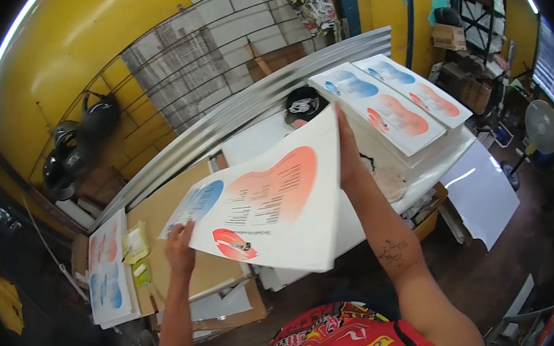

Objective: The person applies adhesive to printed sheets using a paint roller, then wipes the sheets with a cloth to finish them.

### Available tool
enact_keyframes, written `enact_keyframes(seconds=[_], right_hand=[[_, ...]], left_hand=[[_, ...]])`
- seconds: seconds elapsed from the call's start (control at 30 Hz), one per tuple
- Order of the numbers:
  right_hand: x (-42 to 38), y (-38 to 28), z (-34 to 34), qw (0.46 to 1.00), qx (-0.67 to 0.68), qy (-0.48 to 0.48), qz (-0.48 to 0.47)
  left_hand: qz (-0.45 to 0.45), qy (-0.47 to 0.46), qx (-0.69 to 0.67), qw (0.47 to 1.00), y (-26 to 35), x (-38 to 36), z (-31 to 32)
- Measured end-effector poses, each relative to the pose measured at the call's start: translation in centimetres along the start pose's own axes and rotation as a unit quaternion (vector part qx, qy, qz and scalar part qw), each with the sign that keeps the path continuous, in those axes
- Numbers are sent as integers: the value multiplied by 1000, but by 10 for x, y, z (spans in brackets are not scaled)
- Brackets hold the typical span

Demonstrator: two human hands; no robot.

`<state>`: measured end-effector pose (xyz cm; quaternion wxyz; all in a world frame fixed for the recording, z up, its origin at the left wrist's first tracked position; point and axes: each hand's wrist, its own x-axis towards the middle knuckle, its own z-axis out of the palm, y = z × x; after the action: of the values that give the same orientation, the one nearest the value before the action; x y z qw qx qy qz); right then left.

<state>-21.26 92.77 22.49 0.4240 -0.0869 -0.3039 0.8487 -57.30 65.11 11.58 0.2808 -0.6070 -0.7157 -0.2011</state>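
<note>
A large white printed sheet (pixel 283 236) with blue and orange rounded shapes, a red emblem and dark text is held up, tilted, in front of me. My left hand (pixel 180 245) grips its lower left edge, fingers closed on it. At the far right edge, my right hand (pixel 347 143) is on the sheet, its fingers partly hidden behind it. Below the sheet is a table with a tan board (pixel 180 205) on the left and a white surface on the right. A dark cap (pixel 304 104) lies just behind the sheet.
Two stacks of similar prints (pixel 377 106) sit on the right end of the table, another print stack (pixel 110 276) on the left. A yellow-green container (pixel 141 274) stands near the left stack. Corrugated metal (pixel 238 120) runs along the back. A fan (pixel 542 126) stands at right.
</note>
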Motion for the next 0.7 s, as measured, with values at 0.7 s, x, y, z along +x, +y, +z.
enact_keyframes(seconds=[0.7], right_hand=[[19,-3,35,993,-97,47,47]], left_hand=[[-283,22,-400,871,1,-12,129]])
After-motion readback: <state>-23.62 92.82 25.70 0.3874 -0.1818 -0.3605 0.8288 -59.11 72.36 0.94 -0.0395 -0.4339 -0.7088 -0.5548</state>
